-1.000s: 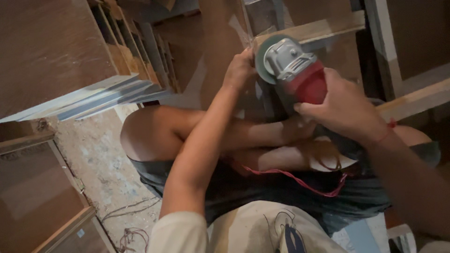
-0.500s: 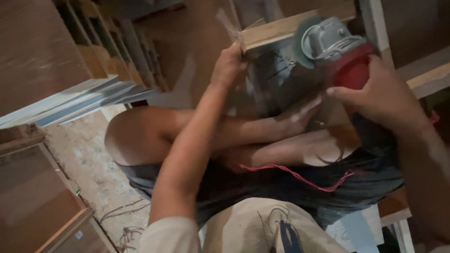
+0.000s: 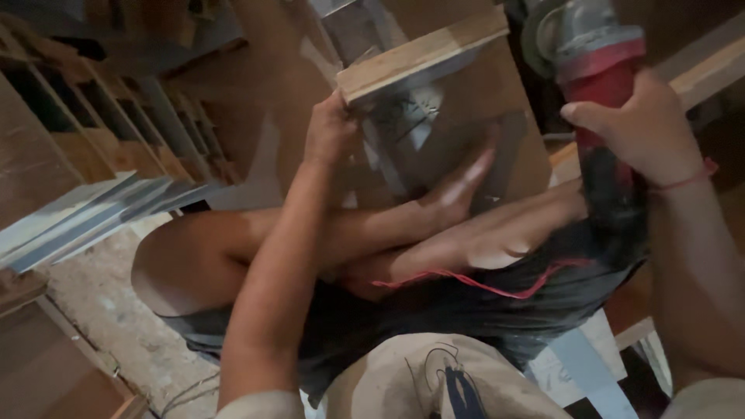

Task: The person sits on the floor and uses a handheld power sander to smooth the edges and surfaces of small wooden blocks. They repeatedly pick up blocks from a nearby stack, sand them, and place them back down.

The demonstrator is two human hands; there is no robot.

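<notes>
My left hand point(image 3: 330, 132) grips the left end of a wooden board point(image 3: 423, 53) that stands on edge in front of me, pale edge up. My bare foot point(image 3: 459, 183) presses against the board's brown face. My right hand point(image 3: 648, 130) is wrapped around the body of a red and grey angle grinder point(image 3: 596, 54), held up at the top right, off the board's right end. The grinder's disc is partly cut off by the frame. A red cord point(image 3: 466, 284) trails across my lap.
A stack of pale-edged panels point(image 3: 85, 213) juts in from the left above a dusty concrete floor point(image 3: 101, 310). Wooden frames point(image 3: 93, 101) stand at the upper left. Another pale wooden strip point(image 3: 710, 66) lies behind the grinder at the right.
The grinder has swung from the board's top edge to the right and upward, clear of the board. My left hand keeps its hold on the board's left end.
</notes>
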